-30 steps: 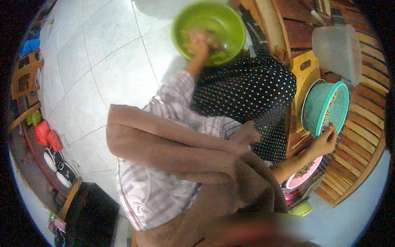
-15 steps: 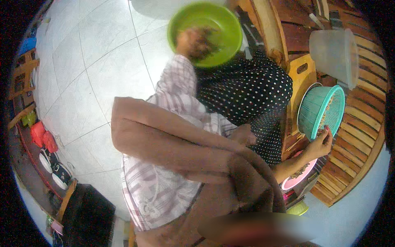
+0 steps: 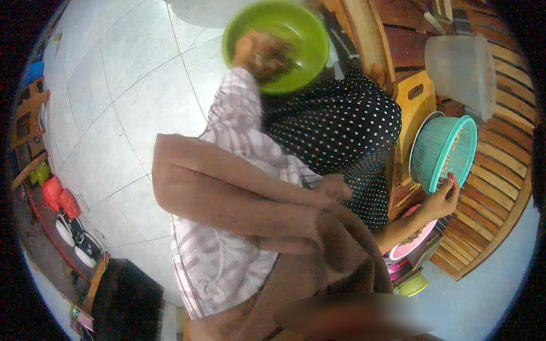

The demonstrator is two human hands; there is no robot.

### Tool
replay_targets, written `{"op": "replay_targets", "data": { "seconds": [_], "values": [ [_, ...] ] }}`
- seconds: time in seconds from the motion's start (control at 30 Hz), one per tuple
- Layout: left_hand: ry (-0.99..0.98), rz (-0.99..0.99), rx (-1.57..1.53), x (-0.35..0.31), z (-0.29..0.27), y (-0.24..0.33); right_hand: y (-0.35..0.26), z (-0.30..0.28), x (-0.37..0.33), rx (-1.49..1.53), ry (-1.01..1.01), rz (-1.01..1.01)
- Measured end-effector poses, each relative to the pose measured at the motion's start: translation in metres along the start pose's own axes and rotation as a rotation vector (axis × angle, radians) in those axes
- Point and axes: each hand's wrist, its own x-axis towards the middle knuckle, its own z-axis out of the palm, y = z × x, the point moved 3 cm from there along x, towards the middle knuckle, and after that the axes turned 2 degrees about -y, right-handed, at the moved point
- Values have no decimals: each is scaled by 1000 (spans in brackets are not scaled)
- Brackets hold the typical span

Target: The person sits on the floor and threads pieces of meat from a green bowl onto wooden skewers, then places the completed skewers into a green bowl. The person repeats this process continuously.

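My left hand (image 3: 259,55), in a plaid sleeve, reaches into a wide green basin (image 3: 311,52). Dark brown bits lie about its fingers, which are smeared by motion. On the other side, my bare right forearm comes out from under brown cloth (image 3: 239,176). The right hand (image 3: 441,200) pinches with thumb and fingers at the rim of a turquoise mesh basket (image 3: 435,149). Small brown pieces lie inside the basket; what the fingertips hold is too small to make out. A pink basin (image 3: 405,249) with brown bits stands below that forearm, partly hidden.
Dotted black cloth (image 3: 335,113) covers my lap. A yellow wooden board (image 3: 414,96) and a clear plastic tub (image 3: 458,74) stand by the slatted wooden bench (image 3: 495,187). White floor tiles (image 3: 148,85) spread to the left, with a black box (image 3: 125,295) and red bags (image 3: 60,196) beyond.
The whole view has shifted slightly. My left hand stays in the green basin, blurred in both frames, and my right hand keeps its pinch at the turquoise basket.
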Motion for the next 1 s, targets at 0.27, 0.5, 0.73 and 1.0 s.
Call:
{"op": "replay_targets", "data": {
  "seconds": [0.27, 0.5, 0.73, 1.0],
  "values": [
    [-36, 150, 335, 69, -77, 7, -5, 0, -2, -37, 7, 58],
    [228, 72, 164, 30, -69, 37, 5, 2, -5, -3, 48, 69],
    [305, -15, 322, 24, -80, -12, -13, 15, 14, -69, 12, 65],
    [131, -16, 576, 56, -99, -35, -31, 15, 7, 16, 9, 17]
  ]
}}
